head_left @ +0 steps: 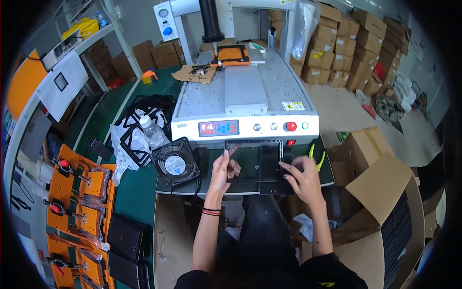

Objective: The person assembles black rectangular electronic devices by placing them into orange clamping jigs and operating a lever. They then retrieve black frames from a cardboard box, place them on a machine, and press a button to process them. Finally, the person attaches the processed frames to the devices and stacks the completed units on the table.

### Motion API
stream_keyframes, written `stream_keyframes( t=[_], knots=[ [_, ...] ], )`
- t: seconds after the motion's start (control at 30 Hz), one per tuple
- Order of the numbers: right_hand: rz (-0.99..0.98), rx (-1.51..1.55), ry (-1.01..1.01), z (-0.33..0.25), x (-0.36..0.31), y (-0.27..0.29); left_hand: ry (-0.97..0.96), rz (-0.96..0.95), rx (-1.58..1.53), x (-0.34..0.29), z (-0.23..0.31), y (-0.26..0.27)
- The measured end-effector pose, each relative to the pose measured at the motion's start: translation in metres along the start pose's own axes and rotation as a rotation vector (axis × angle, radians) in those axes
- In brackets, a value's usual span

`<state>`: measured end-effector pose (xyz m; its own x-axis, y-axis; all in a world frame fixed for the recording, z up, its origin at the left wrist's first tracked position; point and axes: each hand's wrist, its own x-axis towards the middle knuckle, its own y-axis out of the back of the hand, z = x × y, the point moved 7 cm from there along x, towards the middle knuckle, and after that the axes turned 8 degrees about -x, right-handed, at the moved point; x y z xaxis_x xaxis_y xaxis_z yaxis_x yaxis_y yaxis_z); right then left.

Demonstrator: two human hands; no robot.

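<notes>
A thin black rectangular frame (253, 142) is held up in front of the white machine, over the near edge of the green bench. My left hand (222, 172) grips the frame's left side, thumb on the near face and fingers behind it. At the frame's right side my right hand (304, 179) has its thumb and bent fingers on the edge. Behind and below the frame's right part lies a flat black panel (275, 188). Close to my left hand stands a black cooling fan (175, 164) with a pale hub.
Yellow-green-handled pliers (317, 156) lie right of my hands. Left are a plastic bottle (153, 133), a pile of black frames (127, 139), orange clamp fixtures (79, 212) and black trays (126, 236). An open carton (358, 262) with black parts stands at right. A press head (210, 21) hangs above.
</notes>
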<state>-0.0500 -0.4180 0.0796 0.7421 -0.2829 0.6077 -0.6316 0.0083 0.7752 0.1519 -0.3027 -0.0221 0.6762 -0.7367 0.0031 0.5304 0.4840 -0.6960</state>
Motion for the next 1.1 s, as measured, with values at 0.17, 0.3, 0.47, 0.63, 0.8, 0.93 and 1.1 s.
stream_keyframes(
  t=[0.17, 0.3, 0.47, 0.63, 0.8, 0.93, 1.1],
  knots=[
    [-0.017, 0.198, -0.037, 0.007, 0.003, -0.039, 0.029, -0.05, -0.017, -0.001, 0.001, -0.007],
    [-0.023, 0.434, -0.154, 0.017, 0.006, -0.05, 0.044, -0.061, -0.018, -0.002, 0.002, -0.006],
    [-0.008, 0.605, -0.233, 0.029, 0.014, -0.059, 0.072, -0.103, 0.047, -0.003, 0.0, -0.007],
    [-0.062, 0.679, -0.344, 0.039, 0.008, -0.074, 0.045, -0.092, 0.066, -0.002, -0.003, -0.005],
    [-0.091, 0.703, -0.322, 0.039, 0.007, -0.075, 0.038, -0.093, 0.014, -0.001, -0.006, -0.001],
    [-0.084, 0.729, -0.274, 0.035, 0.006, -0.073, 0.016, -0.077, -0.073, -0.001, -0.004, 0.003],
    [-0.035, 0.756, -0.161, 0.03, 0.004, -0.065, 0.02, -0.058, -0.119, -0.001, -0.004, 0.004]
  ],
)
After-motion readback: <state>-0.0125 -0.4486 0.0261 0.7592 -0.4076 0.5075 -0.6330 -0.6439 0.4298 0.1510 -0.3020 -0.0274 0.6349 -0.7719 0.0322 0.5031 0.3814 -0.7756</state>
